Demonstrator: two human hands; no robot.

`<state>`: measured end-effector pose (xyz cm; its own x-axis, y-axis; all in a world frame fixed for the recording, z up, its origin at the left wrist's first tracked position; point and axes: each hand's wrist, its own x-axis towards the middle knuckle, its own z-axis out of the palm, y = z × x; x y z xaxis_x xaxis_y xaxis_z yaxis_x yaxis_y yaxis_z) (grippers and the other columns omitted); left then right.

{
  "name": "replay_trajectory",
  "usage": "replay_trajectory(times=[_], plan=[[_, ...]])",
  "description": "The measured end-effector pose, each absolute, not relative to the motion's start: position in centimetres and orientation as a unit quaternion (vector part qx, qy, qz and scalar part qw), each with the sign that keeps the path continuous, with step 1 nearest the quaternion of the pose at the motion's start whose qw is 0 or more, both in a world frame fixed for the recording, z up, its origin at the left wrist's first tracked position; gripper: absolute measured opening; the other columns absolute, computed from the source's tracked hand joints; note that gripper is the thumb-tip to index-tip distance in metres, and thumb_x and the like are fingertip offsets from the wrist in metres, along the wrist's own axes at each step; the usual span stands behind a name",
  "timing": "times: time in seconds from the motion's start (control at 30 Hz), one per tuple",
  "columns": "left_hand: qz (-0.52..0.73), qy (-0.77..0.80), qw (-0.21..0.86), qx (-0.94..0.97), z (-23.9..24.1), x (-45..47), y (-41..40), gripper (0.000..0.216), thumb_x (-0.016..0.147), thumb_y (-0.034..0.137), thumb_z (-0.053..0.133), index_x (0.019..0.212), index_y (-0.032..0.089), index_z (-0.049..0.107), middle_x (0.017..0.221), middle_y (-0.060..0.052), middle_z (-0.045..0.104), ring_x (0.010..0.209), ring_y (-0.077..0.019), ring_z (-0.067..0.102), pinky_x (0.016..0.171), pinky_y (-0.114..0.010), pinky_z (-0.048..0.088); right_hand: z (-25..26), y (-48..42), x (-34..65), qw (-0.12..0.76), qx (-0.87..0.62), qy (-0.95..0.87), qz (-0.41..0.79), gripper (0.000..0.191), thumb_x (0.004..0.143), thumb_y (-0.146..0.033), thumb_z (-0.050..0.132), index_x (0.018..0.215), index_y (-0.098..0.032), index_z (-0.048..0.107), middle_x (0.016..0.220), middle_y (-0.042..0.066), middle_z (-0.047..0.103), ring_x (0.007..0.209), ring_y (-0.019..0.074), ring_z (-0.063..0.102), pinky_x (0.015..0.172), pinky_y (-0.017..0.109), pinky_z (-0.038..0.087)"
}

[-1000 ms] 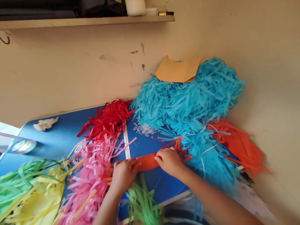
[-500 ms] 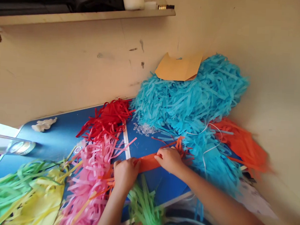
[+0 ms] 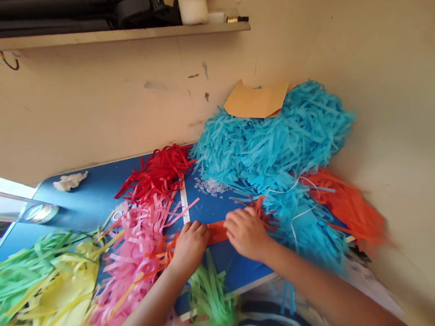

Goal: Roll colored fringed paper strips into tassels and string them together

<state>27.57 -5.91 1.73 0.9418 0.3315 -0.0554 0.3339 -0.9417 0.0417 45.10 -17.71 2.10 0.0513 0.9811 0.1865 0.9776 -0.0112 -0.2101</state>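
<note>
A strip of orange fringed tissue paper (image 3: 217, 232) lies across the blue table (image 3: 215, 208), its cut fringes sticking out at both ends. My left hand (image 3: 191, 244) has its fingers curled over the strip's left part. On the right part, my right hand (image 3: 246, 232) is closed with bent fingers; the fingertips of both hands are partly hidden. Pink fringed paper (image 3: 136, 255) lies just left of my left hand. Blue fringed paper (image 3: 309, 215) spreads beside my right hand, and a light green fringe (image 3: 212, 292) sits below the strip.
Red fringe (image 3: 163, 168) and a heap of blue fringe (image 3: 272, 141) topped by a tan paper piece (image 3: 256, 101) lie farther back. Small clear beads (image 3: 212, 187) are scattered nearby. A drinking glass (image 3: 38, 213) and crumpled white tissue (image 3: 70, 181) are at left, below a shelf (image 3: 136, 37).
My hands have come slightly closer together, so less of the orange strip shows between them. My right hand's fingers lie flatter over the paper. The view has tilted up a little.
</note>
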Motion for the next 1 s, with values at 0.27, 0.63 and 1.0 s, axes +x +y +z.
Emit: replay_trajectory(times=[0.27, 0.63, 1.0], plan=[[0.031, 0.196, 0.039, 0.979, 2.8, 26.6, -7.1, 0.026, 0.078, 0.024, 0.061, 0.103, 0.020, 0.066, 0.104, -0.008, 0.070, 0.102, -0.0285, 0.060, 0.115, -0.064, 0.006, 0.2, -17.3, 45.9, 0.066, -0.608, -0.791, 0.023, 0.020, 0.094, -0.016, 0.048, 0.080, -0.015, 0.062, 0.082, 0.004, 0.066, 0.081, 0.0190, 0.054, 0.083, 0.040, 0.027], [0.061, 0.223, 0.025, 0.973, 2.6, 26.7, -7.0, 0.027, 0.076, 0.009, 0.054, 0.093, 0.022, 0.071, 0.096, -0.008, 0.074, 0.105, -0.0281, 0.062, 0.115, -0.066, 0.008, 1.7, -14.8, 46.3, 0.022, -0.568, -0.823, 0.016, 0.018, 0.087, -0.026, 0.055, 0.090, -0.013, 0.067, 0.090, 0.010, 0.068, 0.082, 0.0229, 0.057, 0.081, 0.041, 0.029], [0.093, 0.287, -0.001, 0.953, 1.4, 27.4, -7.8, 0.019, 0.086, 0.012, 0.054, 0.087, 0.020, 0.072, 0.088, -0.009, 0.075, 0.107, -0.0287, 0.063, 0.113, -0.065, 0.018, 1.9, -14.4, 45.6, 0.088, -0.591, -0.802, -0.004, 0.025, 0.089, -0.033, 0.058, 0.104, -0.014, 0.064, 0.100, 0.010, 0.067, 0.097, 0.0255, 0.051, 0.084, 0.041, 0.029]])
